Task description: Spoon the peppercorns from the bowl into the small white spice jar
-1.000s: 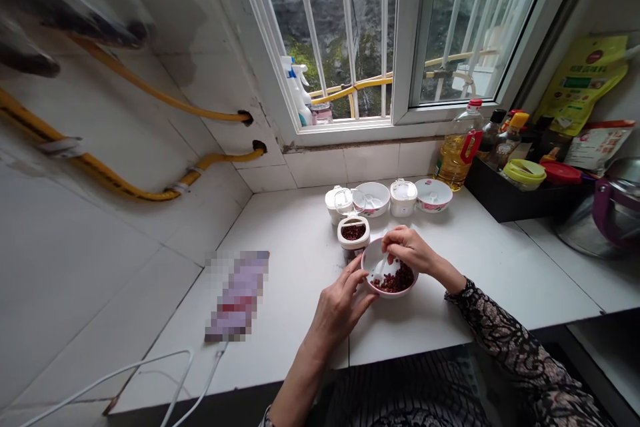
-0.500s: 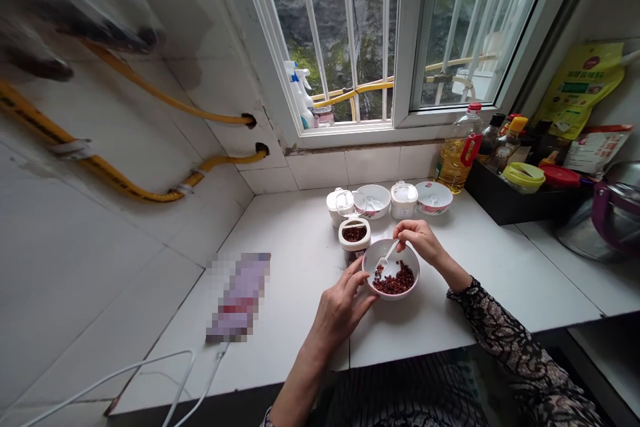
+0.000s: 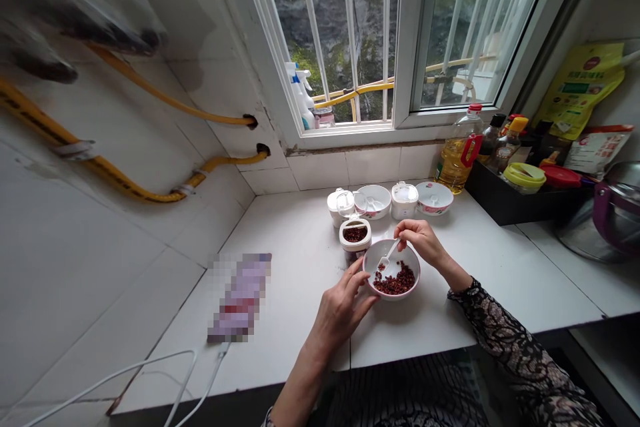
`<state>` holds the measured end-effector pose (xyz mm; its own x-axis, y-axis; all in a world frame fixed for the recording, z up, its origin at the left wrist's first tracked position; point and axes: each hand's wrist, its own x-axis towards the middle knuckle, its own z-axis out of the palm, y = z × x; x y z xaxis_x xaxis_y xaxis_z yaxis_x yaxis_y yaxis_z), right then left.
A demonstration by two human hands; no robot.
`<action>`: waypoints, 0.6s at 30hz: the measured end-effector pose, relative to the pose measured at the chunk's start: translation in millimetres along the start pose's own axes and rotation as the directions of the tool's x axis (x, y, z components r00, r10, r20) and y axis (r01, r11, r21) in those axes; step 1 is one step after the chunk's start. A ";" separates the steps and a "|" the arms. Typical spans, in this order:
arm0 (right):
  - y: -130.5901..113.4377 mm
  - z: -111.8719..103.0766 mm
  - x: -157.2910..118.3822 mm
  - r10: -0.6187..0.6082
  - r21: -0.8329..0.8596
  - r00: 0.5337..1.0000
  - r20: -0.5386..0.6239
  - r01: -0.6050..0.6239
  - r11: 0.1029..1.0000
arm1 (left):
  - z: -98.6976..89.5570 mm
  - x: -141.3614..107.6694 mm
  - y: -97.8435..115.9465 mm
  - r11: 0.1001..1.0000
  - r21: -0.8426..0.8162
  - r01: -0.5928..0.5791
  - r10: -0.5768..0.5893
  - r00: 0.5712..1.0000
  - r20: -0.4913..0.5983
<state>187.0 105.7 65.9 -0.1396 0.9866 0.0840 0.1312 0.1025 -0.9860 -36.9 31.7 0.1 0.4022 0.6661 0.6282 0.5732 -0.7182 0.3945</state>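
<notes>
White plastic, slim and pale, sits pinched between the thumb and fingers of your right hand (image 3: pixel 419 242): it is a small spoon (image 3: pixel 393 251), slanting down to the left, its scoop low inside the pink-rimmed bowl (image 3: pixel 376 254). A few dark red grains (image 3: pixel 397 282) lie at the scoop, while most are heaped along the near and right part of the bowl's floor, leaving the far part mostly bare. Your left hand (image 3: pixel 336 307) grips the bowl from its left side, the fingers curved against the wall and the thumb at the near edge. The bowl rests upright on the white tiled counter (image 3: pixel 300 320).

Just beyond your left fingertips, beside the bowl's far left edge, stands an open jar (image 3: pixel 355 246) with similar dark red grains inside. Behind it, near the wall, you have a row: a white jar (image 3: pixel 339 215), a floral bowl (image 3: pixel 373 211), another white jar (image 3: pixel 404 205) and a second floral bowl (image 3: pixel 434 207). A bottle of yellow oil (image 3: pixel 454 163) with a red handle stands to their right, next to a black tray (image 3: pixel 505 207) of bottles and lidded tubs. Well to your left, a pixelated purple object (image 3: pixel 241 300) lies on the counter.
</notes>
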 end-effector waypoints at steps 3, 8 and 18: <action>2.0 -1.7 2.3 0.030 0.042 1.000 0.006 -0.030 0.999 | 0.3 -0.4 0.0 1.000 -0.002 0.007 -0.007 1.000 0.004; 4.7 -0.2 5.9 0.011 0.130 1.000 -0.011 -0.009 0.991 | -0.1 -0.7 -0.2 1.000 -0.014 0.010 -0.010 1.000 0.009; -4.6 26.5 -1.4 -0.609 -0.433 0.792 0.038 0.562 0.705 | 1.1 0.8 0.0 0.999 -0.034 0.014 -0.013 1.000 0.022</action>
<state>160.6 100.5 66.5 -0.2280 0.7145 0.6615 0.4386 0.6819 -0.5853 -35.8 32.5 -0.1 0.4100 0.6799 0.6080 0.5541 -0.7152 0.4260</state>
